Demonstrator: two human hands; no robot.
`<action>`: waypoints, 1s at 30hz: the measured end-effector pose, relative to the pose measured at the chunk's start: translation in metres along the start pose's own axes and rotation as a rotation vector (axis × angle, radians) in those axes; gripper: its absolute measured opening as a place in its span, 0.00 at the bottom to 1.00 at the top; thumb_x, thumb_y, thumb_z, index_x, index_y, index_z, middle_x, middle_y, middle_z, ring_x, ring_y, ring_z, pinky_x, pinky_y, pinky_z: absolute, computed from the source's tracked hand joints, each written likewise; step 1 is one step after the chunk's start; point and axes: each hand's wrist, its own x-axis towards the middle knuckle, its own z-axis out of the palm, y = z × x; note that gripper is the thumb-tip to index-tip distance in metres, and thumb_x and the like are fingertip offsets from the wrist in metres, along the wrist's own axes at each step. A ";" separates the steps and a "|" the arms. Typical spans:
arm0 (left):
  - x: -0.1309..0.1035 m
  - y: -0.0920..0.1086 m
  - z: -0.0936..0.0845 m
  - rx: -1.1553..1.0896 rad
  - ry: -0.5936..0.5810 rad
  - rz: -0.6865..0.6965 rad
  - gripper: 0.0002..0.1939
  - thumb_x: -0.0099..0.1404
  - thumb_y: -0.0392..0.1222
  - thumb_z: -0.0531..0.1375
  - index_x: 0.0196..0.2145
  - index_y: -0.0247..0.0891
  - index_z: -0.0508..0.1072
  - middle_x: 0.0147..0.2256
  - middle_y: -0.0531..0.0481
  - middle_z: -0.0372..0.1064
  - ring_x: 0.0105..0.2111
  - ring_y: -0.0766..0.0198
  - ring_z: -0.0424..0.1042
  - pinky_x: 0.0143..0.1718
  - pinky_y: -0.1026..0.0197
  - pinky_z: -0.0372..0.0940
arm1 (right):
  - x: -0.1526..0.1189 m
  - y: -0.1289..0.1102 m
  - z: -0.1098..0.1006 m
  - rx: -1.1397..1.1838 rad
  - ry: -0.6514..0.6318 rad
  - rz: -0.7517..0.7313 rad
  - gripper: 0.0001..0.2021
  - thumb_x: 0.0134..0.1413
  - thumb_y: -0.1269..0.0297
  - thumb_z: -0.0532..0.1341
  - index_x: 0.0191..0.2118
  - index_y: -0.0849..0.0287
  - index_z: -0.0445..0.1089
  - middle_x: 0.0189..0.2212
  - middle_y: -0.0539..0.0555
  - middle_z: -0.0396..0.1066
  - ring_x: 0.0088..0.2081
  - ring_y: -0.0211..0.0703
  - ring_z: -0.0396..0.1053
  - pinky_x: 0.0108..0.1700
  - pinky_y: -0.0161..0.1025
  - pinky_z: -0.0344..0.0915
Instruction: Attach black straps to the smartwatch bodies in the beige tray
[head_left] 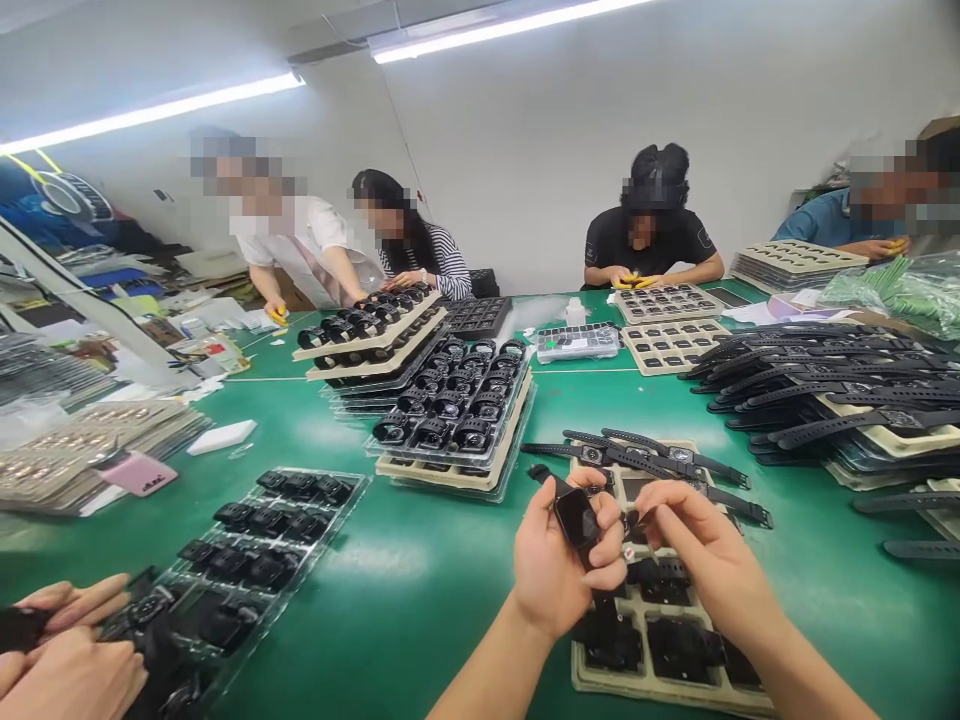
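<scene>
My left hand (555, 575) is closed around a black smartwatch (576, 516), its square dark screen tilted up and a piece of strap showing past the thumb. Close on its right, my right hand (709, 545) has thumb and forefinger pinched together; a small dark piece shows at the fingertips, too unclear to name. Both hands are above a beige moulded tray (637, 682). Black watch parts (684, 648) lie in its front pockets, and watches with long black straps (660, 462) lie across its far end. My forearms hide some of the tray.
At lower left a co-worker's hands (75, 640) work beside a clear tray of watches (274, 535). Stacked trays of watches (454, 400) stand ahead, and strapped watches (840, 390) pile up at right. Several people sit or stand across the green table (375, 570).
</scene>
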 end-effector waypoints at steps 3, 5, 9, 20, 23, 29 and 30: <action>0.000 -0.002 0.001 0.025 -0.005 -0.010 0.20 0.72 0.58 0.53 0.43 0.39 0.71 0.30 0.52 0.60 0.21 0.72 0.56 0.18 0.71 0.48 | -0.002 0.005 -0.004 0.095 0.027 0.101 0.12 0.66 0.49 0.62 0.38 0.52 0.71 0.31 0.48 0.69 0.32 0.39 0.66 0.37 0.33 0.67; 0.000 -0.004 0.002 0.064 0.019 0.005 0.23 0.72 0.61 0.53 0.44 0.38 0.72 0.31 0.52 0.61 0.22 0.72 0.56 0.19 0.70 0.48 | -0.001 0.006 -0.005 0.100 0.038 0.141 0.12 0.64 0.49 0.65 0.40 0.51 0.71 0.29 0.47 0.68 0.31 0.39 0.67 0.35 0.32 0.68; -0.001 -0.008 0.003 0.170 0.071 0.075 0.32 0.64 0.68 0.60 0.50 0.36 0.73 0.32 0.52 0.62 0.24 0.71 0.58 0.22 0.69 0.52 | -0.001 0.005 -0.003 -0.015 0.061 0.096 0.13 0.60 0.50 0.67 0.45 0.51 0.75 0.34 0.50 0.75 0.34 0.41 0.71 0.37 0.32 0.71; -0.011 -0.017 0.008 0.627 0.323 0.161 0.32 0.45 0.65 0.74 0.32 0.37 0.69 0.21 0.60 0.57 0.21 0.74 0.54 0.20 0.69 0.52 | -0.006 0.000 0.001 -0.335 0.093 -0.112 0.14 0.55 0.48 0.68 0.34 0.54 0.80 0.34 0.55 0.80 0.35 0.48 0.79 0.37 0.31 0.77; -0.014 -0.017 0.012 0.665 0.354 0.186 0.32 0.45 0.67 0.73 0.31 0.37 0.70 0.21 0.59 0.58 0.22 0.72 0.56 0.21 0.68 0.54 | -0.004 -0.006 0.001 -0.359 0.078 -0.146 0.14 0.53 0.48 0.69 0.32 0.53 0.81 0.32 0.54 0.81 0.32 0.49 0.80 0.34 0.31 0.77; -0.014 -0.024 0.012 0.640 0.387 0.209 0.32 0.45 0.67 0.73 0.32 0.38 0.69 0.22 0.58 0.58 0.22 0.71 0.57 0.22 0.67 0.54 | -0.003 -0.009 -0.003 -0.347 0.091 -0.141 0.14 0.50 0.46 0.70 0.30 0.51 0.82 0.29 0.53 0.81 0.29 0.50 0.81 0.30 0.29 0.77; -0.013 -0.025 0.010 0.636 0.378 0.222 0.32 0.45 0.67 0.73 0.32 0.38 0.69 0.22 0.58 0.58 0.22 0.71 0.58 0.22 0.67 0.54 | -0.003 -0.009 -0.004 -0.351 0.091 -0.132 0.14 0.50 0.45 0.70 0.30 0.51 0.82 0.29 0.53 0.81 0.29 0.50 0.81 0.29 0.29 0.77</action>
